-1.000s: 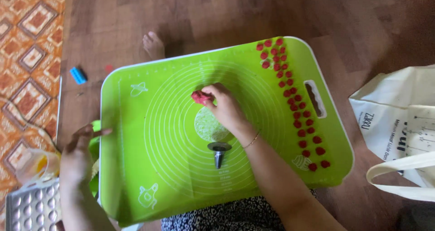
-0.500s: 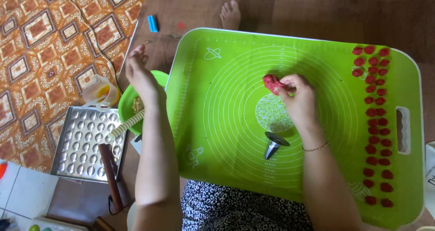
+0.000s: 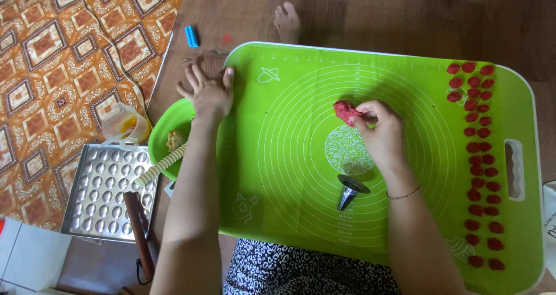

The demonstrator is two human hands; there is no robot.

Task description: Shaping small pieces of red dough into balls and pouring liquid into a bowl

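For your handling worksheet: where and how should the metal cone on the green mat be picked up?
Pinch the metal cone across its wide rim, coming from above. It lies tipped on the mat, rim toward the far side and narrow tip toward the person. The rim probably gives the firmer hold; the tapered tip would likely slip. The right hand, holding red dough, is nearest.

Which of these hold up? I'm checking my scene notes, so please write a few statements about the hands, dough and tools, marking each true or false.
1. The right hand pinches a red dough lump. True.
2. The metal cone sits in the left hand. False: it lies on the green mat.
3. Small red pieces line the mat's right side. True.
4. The dimpled metal tray rests on the mat. False: it lies on the floor, left of the mat.
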